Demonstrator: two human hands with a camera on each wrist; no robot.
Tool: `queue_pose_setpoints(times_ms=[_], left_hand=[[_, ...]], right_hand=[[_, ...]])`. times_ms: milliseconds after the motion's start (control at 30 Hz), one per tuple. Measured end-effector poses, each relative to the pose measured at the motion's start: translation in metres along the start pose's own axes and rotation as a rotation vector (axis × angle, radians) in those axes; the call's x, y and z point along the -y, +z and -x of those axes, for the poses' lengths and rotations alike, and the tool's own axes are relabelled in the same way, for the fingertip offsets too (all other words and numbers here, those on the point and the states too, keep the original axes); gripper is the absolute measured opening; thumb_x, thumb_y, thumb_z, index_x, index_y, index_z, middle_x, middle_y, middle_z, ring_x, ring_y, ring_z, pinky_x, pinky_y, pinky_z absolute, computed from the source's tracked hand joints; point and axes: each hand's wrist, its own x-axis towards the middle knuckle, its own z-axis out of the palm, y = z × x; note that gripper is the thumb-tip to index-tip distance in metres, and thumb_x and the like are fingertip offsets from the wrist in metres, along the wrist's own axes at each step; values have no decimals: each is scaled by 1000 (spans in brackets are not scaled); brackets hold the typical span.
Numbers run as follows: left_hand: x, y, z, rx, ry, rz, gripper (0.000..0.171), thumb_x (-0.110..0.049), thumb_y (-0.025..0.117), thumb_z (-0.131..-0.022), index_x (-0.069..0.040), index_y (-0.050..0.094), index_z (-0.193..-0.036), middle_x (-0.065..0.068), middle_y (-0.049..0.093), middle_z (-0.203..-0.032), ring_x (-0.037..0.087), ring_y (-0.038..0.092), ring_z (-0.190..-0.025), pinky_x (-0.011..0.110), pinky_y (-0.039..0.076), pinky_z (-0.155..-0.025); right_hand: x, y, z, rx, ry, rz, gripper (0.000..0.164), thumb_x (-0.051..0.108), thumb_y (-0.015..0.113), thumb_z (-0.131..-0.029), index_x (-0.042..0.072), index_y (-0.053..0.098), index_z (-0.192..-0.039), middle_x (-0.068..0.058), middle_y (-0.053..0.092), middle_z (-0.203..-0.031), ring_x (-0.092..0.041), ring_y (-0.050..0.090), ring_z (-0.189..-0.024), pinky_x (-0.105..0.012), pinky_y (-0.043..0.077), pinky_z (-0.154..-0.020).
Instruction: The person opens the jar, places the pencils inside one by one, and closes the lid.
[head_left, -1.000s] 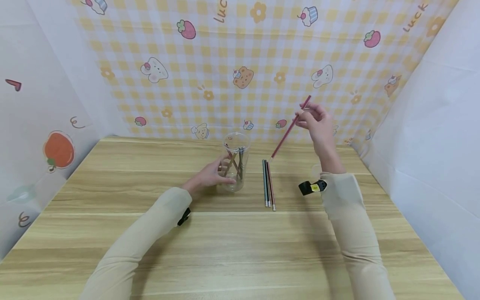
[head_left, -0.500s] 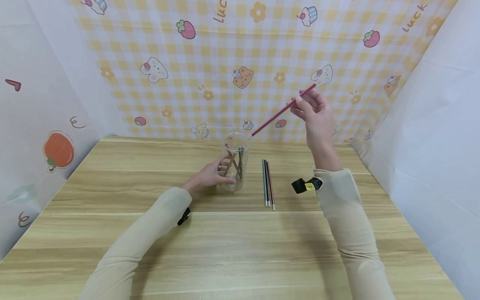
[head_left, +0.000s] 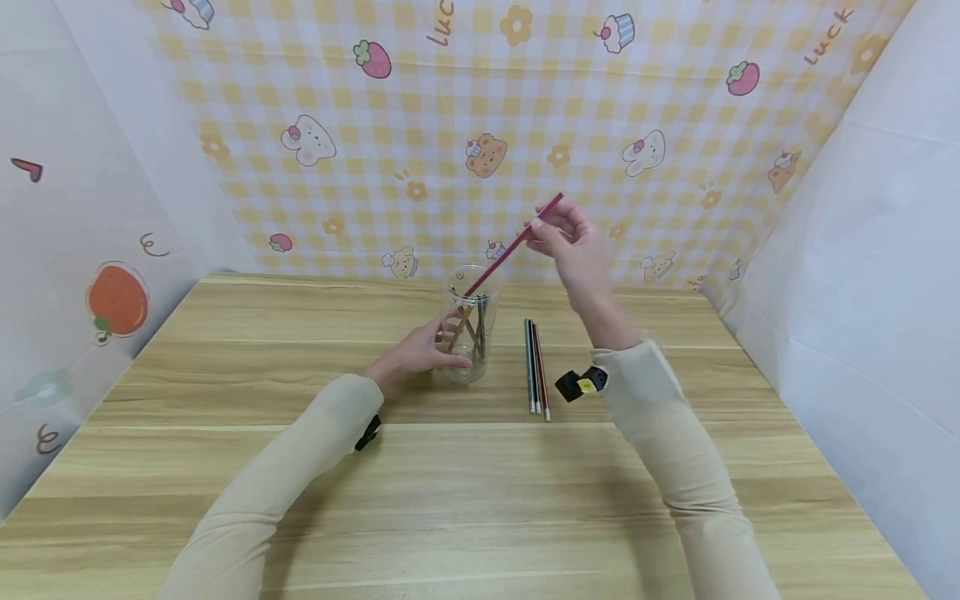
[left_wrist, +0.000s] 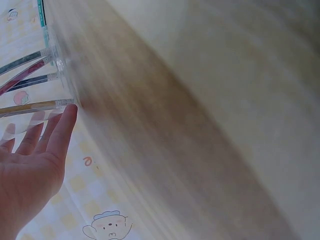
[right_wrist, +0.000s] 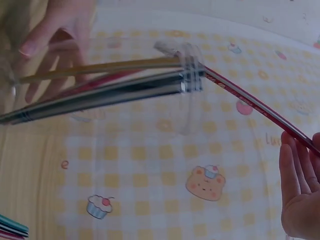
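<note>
A tall clear plastic cup (head_left: 465, 373) stands upright on the table with several pencils (head_left: 481, 327) leaning inside. My left hand (head_left: 422, 348) holds its lower part from the left, thumb in front and fingers behind. In the left wrist view, the fingertips of that hand (left_wrist: 42, 170) lie along the cup wall near its base. Above and right of the cup, my right hand (head_left: 579, 254) pinches a red pencil (head_left: 513, 244) near its upper end. The pencil slants down to the left, its lower end at the cup's mouth, and the right wrist view shows it by the rim (right_wrist: 192, 117).
Three pencils (head_left: 535, 367), teal, black and dark red, lie side by side on the wooden table (head_left: 450, 500), right of the cup. A yellow checked cloth (head_left: 420, 108) hangs behind, and white sheets (head_left: 847, 275) stand at both sides.
My right hand has moved left with the red pencil, bringing its lower end from above the lying pencils to the cup's mouth. The left hand and the cup have stayed in place.
</note>
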Motion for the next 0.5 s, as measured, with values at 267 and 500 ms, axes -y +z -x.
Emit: queue_pose_setpoints(times_ms=[267,500], left_hand=[[1,0,0,-8,-8,-13,95,-25,77,-65,-22,19,-140,15,41,-126,31,45,-110,47,30,-96],[-12,-3,6,21,-22,16,94,-22,78,-66,-16,19,-140,20,37,-130,35,41,-112,48,29,-96]], right_hand=[[-20,11,7,96,95,226,16,12,55,-88,-4,55,-89,-20,60,-87,-23,58,-75,-30,50,-74],[-31,12,8,172,72,400,22,19,60,-85,-2,60,-92,-9,61,-84,-25,56,-78,-29,50,-71]])
